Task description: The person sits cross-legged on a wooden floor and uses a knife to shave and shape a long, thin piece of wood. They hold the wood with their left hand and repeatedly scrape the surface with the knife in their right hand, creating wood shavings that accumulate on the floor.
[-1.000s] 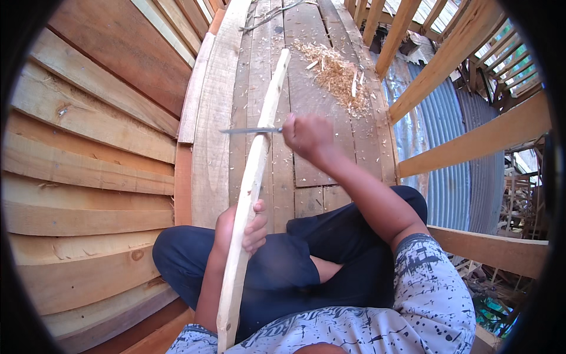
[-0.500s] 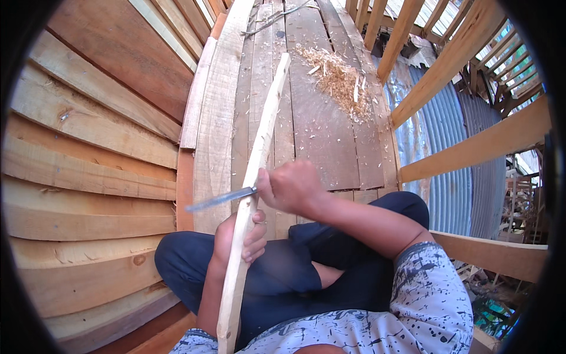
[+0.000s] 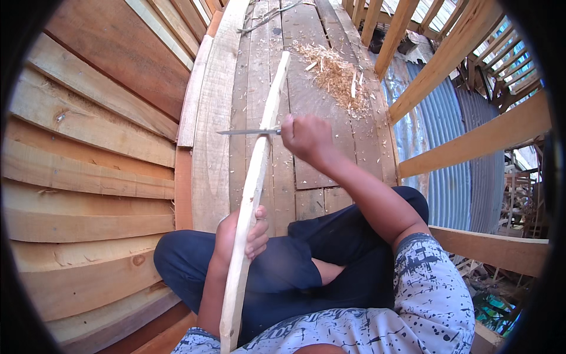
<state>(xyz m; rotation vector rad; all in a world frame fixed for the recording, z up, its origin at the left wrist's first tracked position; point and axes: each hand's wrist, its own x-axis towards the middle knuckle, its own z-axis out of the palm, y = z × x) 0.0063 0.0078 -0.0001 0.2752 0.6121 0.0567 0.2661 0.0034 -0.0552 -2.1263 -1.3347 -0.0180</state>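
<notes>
A long pale wooden stick (image 3: pixel 254 174) slants from my lap up toward the far boards. My left hand (image 3: pixel 242 236) is wrapped round its lower part, above my crossed legs. In my closed right hand (image 3: pixel 308 137) is the handle of a knife (image 3: pixel 244 131), mostly hidden by the fingers. The knife's blade points left and lies across the upper part of the stick, well above my left hand.
Wood shavings (image 3: pixel 339 79) lie heaped on the plank floor (image 3: pixel 318 141). A thin twig (image 3: pixel 271 16) rests at the far end. On the left rises a board wall (image 3: pixel 88 159); wooden rails (image 3: pixel 477 144) stand at the right, with corrugated metal sheets (image 3: pixel 451 177) beyond.
My right hand and the knife have moved up along the stick, away from my left hand. The blade has turned closer to level. My left hand keeps its hold.
</notes>
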